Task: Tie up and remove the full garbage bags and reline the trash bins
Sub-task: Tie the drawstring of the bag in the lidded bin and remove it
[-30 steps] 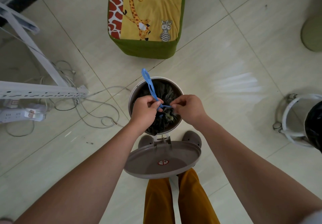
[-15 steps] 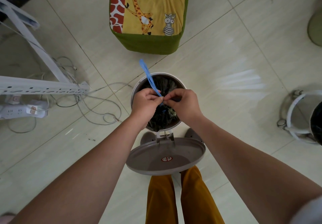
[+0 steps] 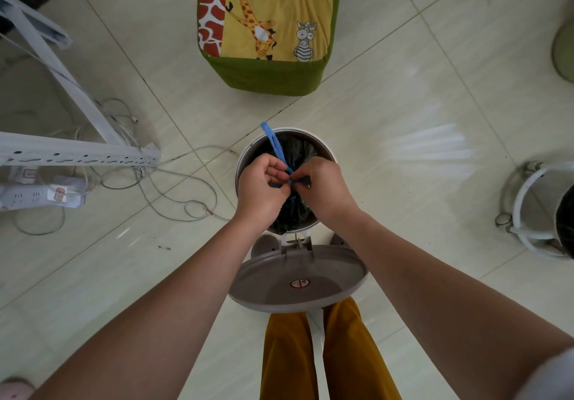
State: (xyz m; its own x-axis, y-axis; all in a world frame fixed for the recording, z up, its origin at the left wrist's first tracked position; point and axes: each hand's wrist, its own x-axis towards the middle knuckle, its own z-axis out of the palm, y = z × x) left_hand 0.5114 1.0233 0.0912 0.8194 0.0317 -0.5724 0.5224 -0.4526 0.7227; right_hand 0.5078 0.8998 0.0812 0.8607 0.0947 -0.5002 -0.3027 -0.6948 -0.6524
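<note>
Both hands meet over the mouth of a round pedal bin [image 3: 248, 154] standing on the tiled floor [image 3: 403, 113]. The left hand [image 3: 264, 186] has its fingers curled round a blue drawstring [image 3: 275, 146], whose free loop sticks up toward the far left of the rim. The right hand [image 3: 323, 186] pinches the same string together with the gathered neck of the black garbage bag [image 3: 292, 216], which sits inside the bin. The bin's lid [image 3: 298, 278] hangs open on the near side. A giraffe-print cushion [image 3: 270, 26] lies farther off, cables [image 3: 174, 188] to the left.
</note>
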